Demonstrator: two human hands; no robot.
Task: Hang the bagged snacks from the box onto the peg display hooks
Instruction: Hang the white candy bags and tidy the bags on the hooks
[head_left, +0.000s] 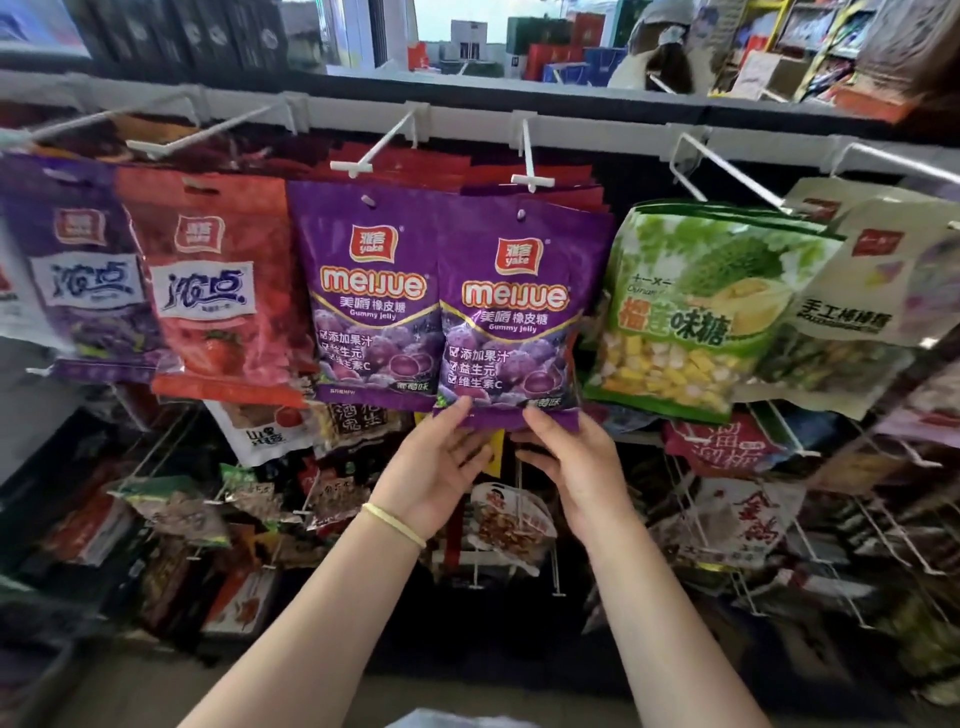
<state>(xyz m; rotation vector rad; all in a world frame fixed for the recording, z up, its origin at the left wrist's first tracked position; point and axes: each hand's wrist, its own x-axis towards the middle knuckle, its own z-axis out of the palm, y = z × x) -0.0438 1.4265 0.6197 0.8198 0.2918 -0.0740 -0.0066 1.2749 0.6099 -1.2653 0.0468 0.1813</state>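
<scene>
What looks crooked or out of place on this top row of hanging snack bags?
Only the green durian candy bag: it hangs tilted, top leaning right, unlike the upright purple gummy bags beside it. The front purple bag, held at its bottom edge by the left hand and right hand, hangs straight.

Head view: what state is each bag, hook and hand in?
Right purple bag: on its hook, held at the bottom.
Left purple bag: hanging free.
Green bag: hanging, tilted.
Left hand: pinching the bag's bottom.
Right hand: pinching the bag's bottom.
</scene>
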